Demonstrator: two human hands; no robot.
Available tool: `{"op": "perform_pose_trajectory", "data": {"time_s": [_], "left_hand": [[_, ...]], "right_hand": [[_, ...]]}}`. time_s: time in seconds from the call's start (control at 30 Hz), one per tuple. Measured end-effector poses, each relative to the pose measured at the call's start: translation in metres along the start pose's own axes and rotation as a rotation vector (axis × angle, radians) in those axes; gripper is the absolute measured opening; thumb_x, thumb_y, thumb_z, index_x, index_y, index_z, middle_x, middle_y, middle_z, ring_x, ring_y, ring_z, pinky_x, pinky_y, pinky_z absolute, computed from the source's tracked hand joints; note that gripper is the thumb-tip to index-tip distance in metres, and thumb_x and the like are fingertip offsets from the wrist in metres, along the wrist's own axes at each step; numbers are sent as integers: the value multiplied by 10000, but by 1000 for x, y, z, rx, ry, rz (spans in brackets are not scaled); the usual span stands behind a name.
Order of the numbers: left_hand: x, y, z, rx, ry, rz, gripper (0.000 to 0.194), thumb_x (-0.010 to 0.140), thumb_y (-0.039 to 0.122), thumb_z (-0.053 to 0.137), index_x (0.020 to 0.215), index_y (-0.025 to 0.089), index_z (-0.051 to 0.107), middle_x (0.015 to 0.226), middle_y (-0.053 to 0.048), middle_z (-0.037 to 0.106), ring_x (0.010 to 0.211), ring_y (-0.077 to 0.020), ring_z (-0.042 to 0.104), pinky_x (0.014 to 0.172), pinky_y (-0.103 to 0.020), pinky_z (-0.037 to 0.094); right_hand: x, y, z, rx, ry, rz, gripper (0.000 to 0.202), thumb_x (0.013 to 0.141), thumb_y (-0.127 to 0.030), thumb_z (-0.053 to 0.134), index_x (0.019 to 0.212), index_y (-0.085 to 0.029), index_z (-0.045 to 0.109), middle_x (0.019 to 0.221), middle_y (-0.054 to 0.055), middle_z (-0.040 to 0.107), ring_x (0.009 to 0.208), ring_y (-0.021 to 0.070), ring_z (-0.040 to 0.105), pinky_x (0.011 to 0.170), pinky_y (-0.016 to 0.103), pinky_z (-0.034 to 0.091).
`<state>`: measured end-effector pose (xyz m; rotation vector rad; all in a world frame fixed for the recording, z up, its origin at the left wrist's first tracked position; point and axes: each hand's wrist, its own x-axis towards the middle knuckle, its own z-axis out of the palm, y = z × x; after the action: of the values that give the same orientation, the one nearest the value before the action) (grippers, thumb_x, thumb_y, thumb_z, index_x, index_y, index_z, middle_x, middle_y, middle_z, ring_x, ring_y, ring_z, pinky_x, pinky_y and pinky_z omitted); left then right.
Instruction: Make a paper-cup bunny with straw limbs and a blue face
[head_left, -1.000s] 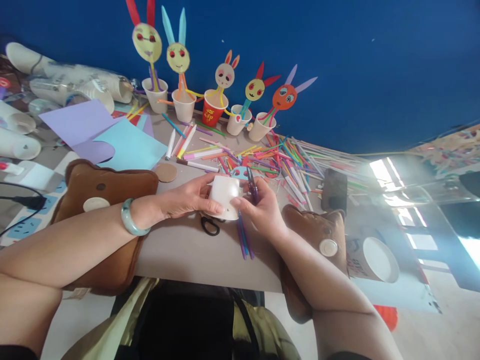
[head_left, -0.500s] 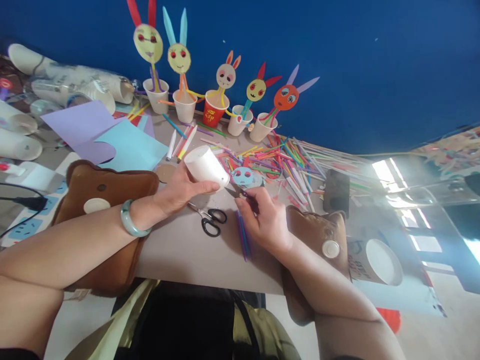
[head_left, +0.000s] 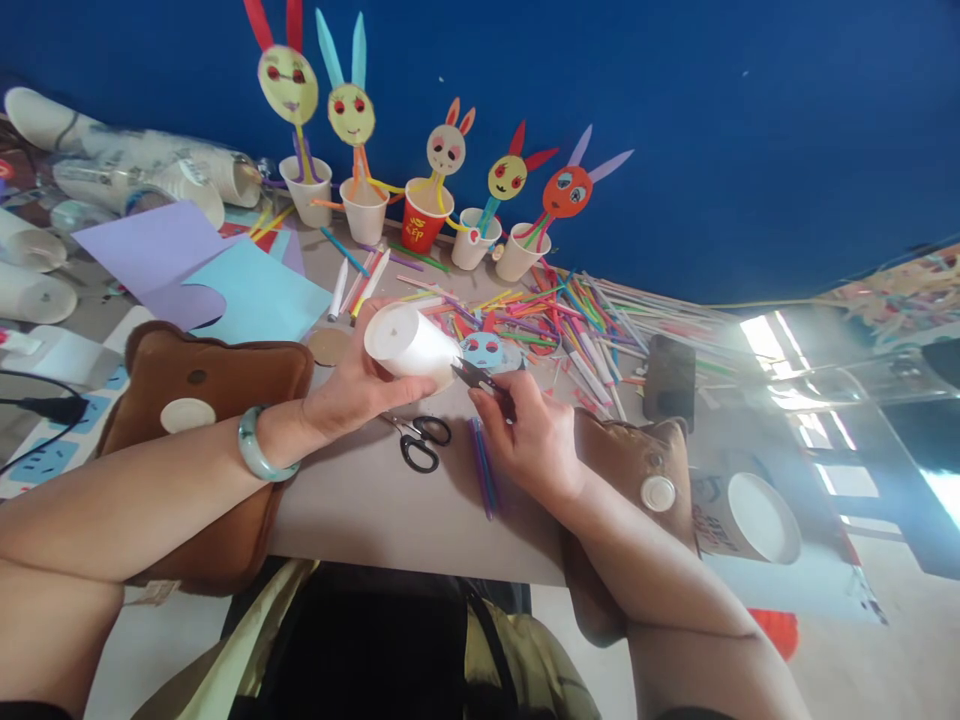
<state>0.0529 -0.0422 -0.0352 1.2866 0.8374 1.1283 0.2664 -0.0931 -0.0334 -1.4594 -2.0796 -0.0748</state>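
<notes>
My left hand (head_left: 356,375) is wrapped around a white paper cup (head_left: 420,345) that lies tilted on its side in the air. A small dark spot shows on the round end facing me. My right hand (head_left: 529,430) grips small dark-bladed snips (head_left: 480,379); their pointed tips are at the cup's right-hand end. Whether the tips touch the cup, I cannot tell. Below the cup, black-handled scissors (head_left: 420,445) lie on the table (head_left: 360,520). Purple and blue sticks (head_left: 483,468) rest beside my right hand. A light-blue paper face (head_left: 484,348) lies behind the snips.
Several cup figures with paper rabbit heads, including a red cup (head_left: 424,218), line the blue wall. Colored sticks (head_left: 555,310) and markers (head_left: 370,285) are scattered before them. Blue paper (head_left: 262,290) lies left. Brown cushions (head_left: 206,480) sit under both forearms. A large cup (head_left: 761,518) lies right.
The cup has turned in my left hand, so its round end faces me more. The snips' blades have come up against its right-hand end and show more fully.
</notes>
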Motion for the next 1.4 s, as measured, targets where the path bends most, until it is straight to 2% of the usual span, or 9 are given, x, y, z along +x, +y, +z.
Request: {"op": "perform_pose_trajectory", "data": {"time_s": [0.37, 0.57, 0.83, 1.1, 1.4], "left_hand": [[-1, -5, -2, 40, 8, 42, 714, 640, 266, 895, 1169, 214, 419, 1248, -105, 617, 1183, -253, 600, 983, -370, 518], [0, -5, -2, -11, -10, -9, 760, 619, 314, 919, 1211, 220, 451, 1271, -106, 627, 1183, -277, 610, 983, -391, 534], [0, -5, -2, -52, 4, -46, 753, 597, 302, 934, 1199, 225, 488, 1252, -90, 652, 1161, -274, 632, 926, -364, 559], [3, -14, -4, -162, -22, -61, 746, 619, 331, 927, 1228, 230, 508, 1183, -75, 661, 1051, -236, 653, 857, -339, 569], [5, -16, -5, -192, -46, -67, 777, 636, 375, 919, 1296, 251, 529, 1125, -60, 670, 1016, -236, 657, 857, -365, 561]], "right_hand": [[-2, 1, 1, -23, 72, -43, 257, 1013, -404, 525, 880, -192, 582, 622, -1, 650, 523, 120, 565, 508, 232, 328], [-2, 1, 1, -36, 62, -27, 269, 1015, -416, 522, 876, -195, 586, 623, 2, 646, 526, 117, 561, 509, 230, 338], [-1, 2, -1, -32, 71, -48, 268, 1013, -403, 528, 849, -200, 590, 620, 0, 624, 532, 118, 545, 510, 240, 327], [1, 3, -2, -73, 110, -96, 295, 1019, -400, 524, 808, -202, 580, 596, -12, 596, 505, 103, 494, 489, 243, 290], [0, 3, -3, 8, 88, -69, 216, 979, -372, 577, 855, -197, 599, 612, -11, 617, 487, 97, 518, 487, 235, 337]]}}
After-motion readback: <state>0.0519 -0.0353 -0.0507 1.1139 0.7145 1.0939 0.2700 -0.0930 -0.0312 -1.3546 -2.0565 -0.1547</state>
